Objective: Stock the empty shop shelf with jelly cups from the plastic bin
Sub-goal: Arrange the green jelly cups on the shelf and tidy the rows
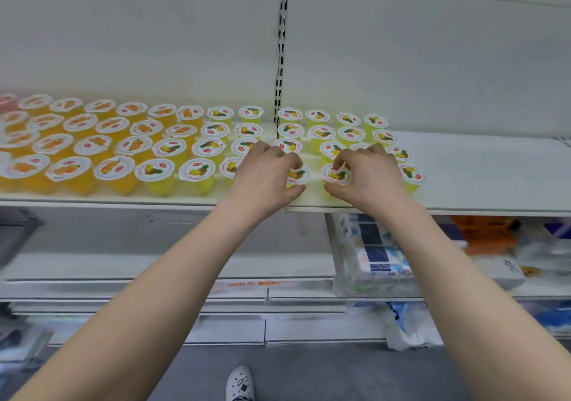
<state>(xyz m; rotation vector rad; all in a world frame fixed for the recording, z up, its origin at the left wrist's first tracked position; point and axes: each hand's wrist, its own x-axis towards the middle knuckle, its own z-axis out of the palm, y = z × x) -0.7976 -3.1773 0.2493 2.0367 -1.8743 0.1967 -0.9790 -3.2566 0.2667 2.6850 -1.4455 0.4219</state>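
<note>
Head camera, looking forward and down at a white shop shelf (494, 178) about chest high. Two bare forearms reach up from the bottom of the frame to the shelf's front edge. The left hand (265, 175) has its fingers curled over the lid of a yellow jelly cup (298, 174), with the thumb pressed at the cup's front; the cup stands in the front row. Just beside it, the right hand (367, 175) pinches a second yellow jelly cup (336, 175) the same way, fingertips on the lid rim and thumb below. Both cups stand close together, near where two shelf boards meet. To the left, four rows of orange jelly cups (77, 153) give way to yellow jelly cups (197, 172), all upright with white printed lids. More yellow cups stand behind and right of the hands. A slotted metal upright (281, 45) runs up the back wall. A lower shelf holds wrapped packages (377, 258), blurred. A white shoe (239, 383) shows on the grey floor (309, 369).
</note>
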